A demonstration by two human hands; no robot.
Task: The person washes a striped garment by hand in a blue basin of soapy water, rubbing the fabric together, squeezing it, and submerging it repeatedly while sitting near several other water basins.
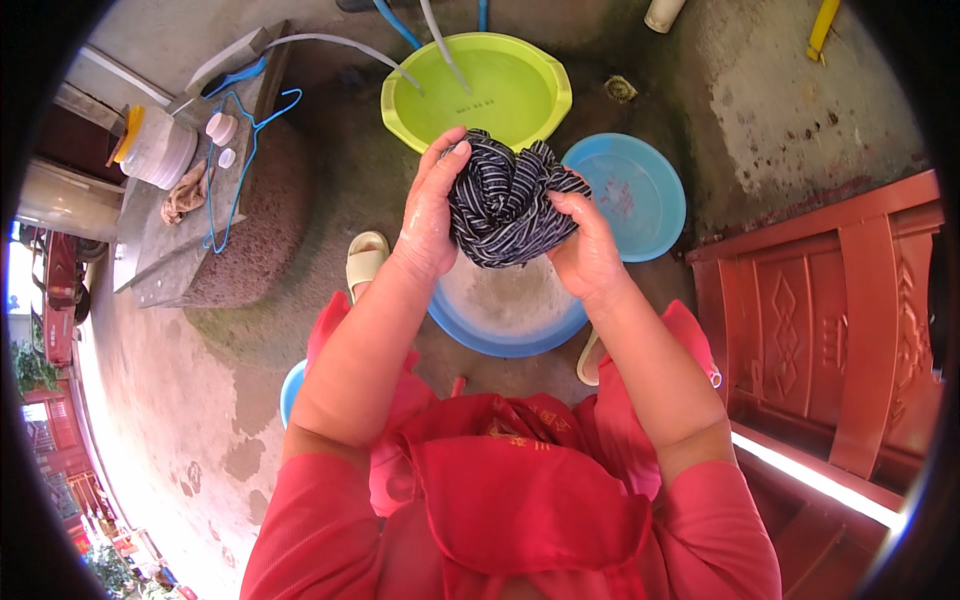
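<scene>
A wadded black cloth with pale stripes (pixel 510 206) is held up between my two wet hands. My left hand (pixel 433 206) cups its left side, thumb and fingers near the top. From the right, my right hand (pixel 585 240) grips it with the thumb over the front. Below the cloth sits a blue basin (pixel 499 346) of cloudy, sudsy water, its far part hidden by the cloth. Beyond stands a lime-green basin (pixel 551 97) holding water, with hoses reaching into it. At the right is a smaller light-blue basin (pixel 671 202) with water and a reddish pattern on its bottom.
A stone slab (pixel 176 247) on the left bears a blue clothes hanger (pixel 255 142), a plastic jar (pixel 159 146), a brown rag (pixel 186 196) and a blue-handled brush (pixel 238 75). A red-brown wooden door (pixel 810 322) stands on the right. A floor drain (pixel 619 88) lies behind the basins.
</scene>
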